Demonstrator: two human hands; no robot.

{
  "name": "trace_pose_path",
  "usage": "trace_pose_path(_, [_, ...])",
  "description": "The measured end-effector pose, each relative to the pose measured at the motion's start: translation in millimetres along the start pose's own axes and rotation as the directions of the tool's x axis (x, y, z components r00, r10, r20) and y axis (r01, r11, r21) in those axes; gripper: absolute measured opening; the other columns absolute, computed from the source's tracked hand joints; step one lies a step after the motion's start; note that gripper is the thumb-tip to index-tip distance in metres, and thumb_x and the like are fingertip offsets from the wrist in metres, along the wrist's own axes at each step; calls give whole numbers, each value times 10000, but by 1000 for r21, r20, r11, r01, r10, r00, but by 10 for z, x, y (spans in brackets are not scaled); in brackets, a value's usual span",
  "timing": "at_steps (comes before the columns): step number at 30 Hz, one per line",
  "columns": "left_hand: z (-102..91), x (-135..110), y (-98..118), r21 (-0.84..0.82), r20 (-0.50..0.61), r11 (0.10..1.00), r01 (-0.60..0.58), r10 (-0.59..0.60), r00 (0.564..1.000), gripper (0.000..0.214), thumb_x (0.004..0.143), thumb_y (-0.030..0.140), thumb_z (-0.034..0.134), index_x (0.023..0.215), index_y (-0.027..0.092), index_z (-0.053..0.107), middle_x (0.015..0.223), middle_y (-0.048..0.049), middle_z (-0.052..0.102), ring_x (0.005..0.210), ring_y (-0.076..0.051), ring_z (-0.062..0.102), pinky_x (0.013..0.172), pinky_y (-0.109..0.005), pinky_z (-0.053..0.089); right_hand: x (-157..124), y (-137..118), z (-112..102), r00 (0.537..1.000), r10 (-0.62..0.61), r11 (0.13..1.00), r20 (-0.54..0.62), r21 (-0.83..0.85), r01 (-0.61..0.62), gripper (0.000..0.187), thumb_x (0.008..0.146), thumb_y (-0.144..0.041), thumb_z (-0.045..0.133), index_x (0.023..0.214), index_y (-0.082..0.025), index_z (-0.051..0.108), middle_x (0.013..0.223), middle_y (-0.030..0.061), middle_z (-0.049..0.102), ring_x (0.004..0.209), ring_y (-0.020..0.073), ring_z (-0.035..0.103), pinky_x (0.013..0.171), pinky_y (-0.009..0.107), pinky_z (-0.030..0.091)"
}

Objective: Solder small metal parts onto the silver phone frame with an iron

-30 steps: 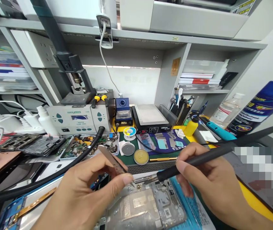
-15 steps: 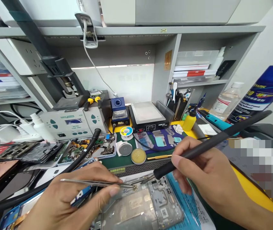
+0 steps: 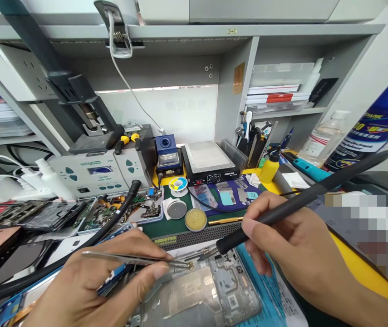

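My left hand (image 3: 122, 277) pinches metal tweezers (image 3: 129, 259). Their tips meet a tiny gold-coloured part (image 3: 190, 265) above the upper edge of a silver phone frame (image 3: 234, 281). In my right hand (image 3: 282, 240) is a long, black-handled tool (image 3: 292, 206), slanting down to the left. Its thin grey metal tip (image 3: 208, 255) lies just right of the tweezer tips, over the same edge of the frame. I cannot tell whether the tip touches the frame. A clear film partly covers the frame's middle, and my left hand hides its left side.
Behind the frame stand a round tin of yellowish paste (image 3: 195, 220), a grey round tin (image 3: 176, 209) and a solder spool (image 3: 178, 185). A black hose (image 3: 112, 227) curves at left beside a tray of circuit boards (image 3: 146, 209). A heating plate (image 3: 210, 159) stands at the back.
The whole view has shifted slightly, so the shelf sits higher. Both hands keep their grips, and the tweezer tips and the black-handled tool stay nearly where they were over the frame.
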State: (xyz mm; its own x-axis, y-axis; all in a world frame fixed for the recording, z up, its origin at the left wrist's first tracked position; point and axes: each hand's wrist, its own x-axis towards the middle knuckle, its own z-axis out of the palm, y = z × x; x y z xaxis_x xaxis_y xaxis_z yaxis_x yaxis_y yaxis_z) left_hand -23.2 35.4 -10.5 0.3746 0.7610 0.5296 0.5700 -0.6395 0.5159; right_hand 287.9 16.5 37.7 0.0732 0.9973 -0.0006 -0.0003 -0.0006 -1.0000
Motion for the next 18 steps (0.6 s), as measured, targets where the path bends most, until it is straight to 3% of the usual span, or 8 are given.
trace_pose_path(4, [-23, 26, 41, 15, 15, 1000, -10, 10, 1000, 108, 1045, 385, 781, 1144, 403, 817, 1054, 104, 887, 988, -184, 878, 1008, -228, 692, 8, 6, 3, 1000, 2, 1000, -22, -9, -2, 265, 790, -281, 943, 740, -280, 683, 492, -59, 615, 401, 139, 581, 437, 234, 469])
trace_pose_path(12, [-45, 179, 136, 3, 40, 998, -61, 61, 997, 102, 1034, 359, 778, 1121, 407, 798, 976, 143, 883, 904, -136, 886, 895, -114, 668, -44, -64, 62, 994, 34, 999, -106, -33, -38, 264, 760, -314, 953, 721, -277, 695, 509, -52, 630, 412, 128, 585, 456, 233, 476])
trace_pose_path(18, [-45, 165, 117, 41, 40, 996, -75, 74, 996, 60, 1044, 379, 773, 1082, 376, 819, 963, 98, 889, 892, -170, 891, 954, -161, 679, 15, 37, 8, 999, -52, 998, -9, 27, 53, 254, 806, -261, 948, 740, -283, 703, 482, -57, 628, 379, 134, 593, 411, 216, 465])
